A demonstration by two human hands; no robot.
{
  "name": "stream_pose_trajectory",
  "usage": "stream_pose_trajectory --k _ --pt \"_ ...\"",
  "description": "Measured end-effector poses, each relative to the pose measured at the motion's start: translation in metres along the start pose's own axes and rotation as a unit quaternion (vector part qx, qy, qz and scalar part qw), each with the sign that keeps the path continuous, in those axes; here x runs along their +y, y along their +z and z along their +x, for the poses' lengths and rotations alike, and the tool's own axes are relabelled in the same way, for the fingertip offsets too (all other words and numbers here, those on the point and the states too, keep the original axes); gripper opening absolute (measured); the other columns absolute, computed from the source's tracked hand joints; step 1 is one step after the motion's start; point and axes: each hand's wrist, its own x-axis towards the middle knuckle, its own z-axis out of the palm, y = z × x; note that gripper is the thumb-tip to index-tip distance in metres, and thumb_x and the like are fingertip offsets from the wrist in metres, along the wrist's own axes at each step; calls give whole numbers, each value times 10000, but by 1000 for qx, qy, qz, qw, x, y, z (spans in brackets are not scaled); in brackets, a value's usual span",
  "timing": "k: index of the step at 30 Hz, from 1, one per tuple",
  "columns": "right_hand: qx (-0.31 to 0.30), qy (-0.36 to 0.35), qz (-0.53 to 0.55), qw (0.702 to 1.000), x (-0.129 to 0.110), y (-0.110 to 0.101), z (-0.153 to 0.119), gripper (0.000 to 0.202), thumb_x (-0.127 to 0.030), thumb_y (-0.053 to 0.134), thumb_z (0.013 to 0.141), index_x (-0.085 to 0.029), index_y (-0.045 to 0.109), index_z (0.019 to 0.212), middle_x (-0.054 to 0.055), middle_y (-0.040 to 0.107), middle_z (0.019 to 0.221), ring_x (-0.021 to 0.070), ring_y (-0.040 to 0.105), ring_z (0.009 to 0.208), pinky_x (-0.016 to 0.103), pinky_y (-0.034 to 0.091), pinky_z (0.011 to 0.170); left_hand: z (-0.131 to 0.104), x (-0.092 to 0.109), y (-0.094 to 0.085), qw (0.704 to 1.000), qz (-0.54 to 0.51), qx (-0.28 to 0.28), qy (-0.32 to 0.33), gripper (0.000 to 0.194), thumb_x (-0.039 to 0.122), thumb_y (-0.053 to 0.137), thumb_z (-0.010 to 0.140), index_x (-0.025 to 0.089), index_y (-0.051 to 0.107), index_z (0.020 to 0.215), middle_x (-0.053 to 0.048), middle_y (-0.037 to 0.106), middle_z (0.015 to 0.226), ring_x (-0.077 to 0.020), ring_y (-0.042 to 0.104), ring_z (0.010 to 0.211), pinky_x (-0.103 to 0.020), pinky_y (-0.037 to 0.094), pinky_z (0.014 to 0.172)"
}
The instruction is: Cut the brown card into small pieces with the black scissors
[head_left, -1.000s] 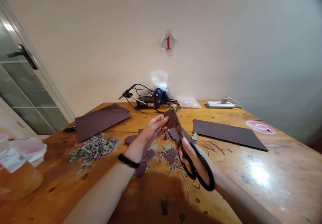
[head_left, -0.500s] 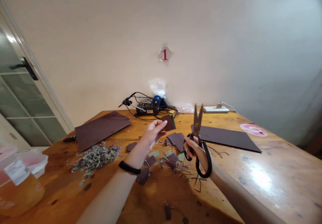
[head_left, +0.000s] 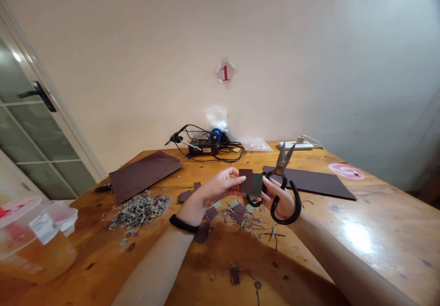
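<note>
My left hand pinches a small dark brown square, which overlaps a dark green piece on its right. The fingertips of my right hand reach the green piece's right edge. Black-handled scissors hang on that same hand, blades parted and pointing up. Beneath my hands lie several cut brown pieces, pale green pieces and thin strips.
Large brown sheets and a pile of scraps lie at left, near a plastic tub. Another brown sheet is at right. A soldering station and power strip stand at the back.
My left hand has moved right with the brown square, and my right hand has come to meet it, still carrying the scissors. More of the green piece shows now.
</note>
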Motion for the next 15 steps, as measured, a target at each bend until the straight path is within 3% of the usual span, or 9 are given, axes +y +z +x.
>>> stream_pose_trajectory --k 8,15 --pt "-6 -19 -27 999 0 0 -3 366 -447 786 577 -232 501 659 -48 437 613 125 450 532 268 393 538 -5 5 3 1000 18 -9 -18 342 345 773 705 168 497 800 -50 615 822 -161 628 770 -337 488 786" --pt "71 -81 -78 991 -1 -13 16 485 -530 801 509 -231 426 578 -70 404 530 102 376 453 265 329 472 6 -7 -2 992 89 93 11 310 365 729 747 190 485 823 -44 632 806 -181 658 710 -309 516 627"
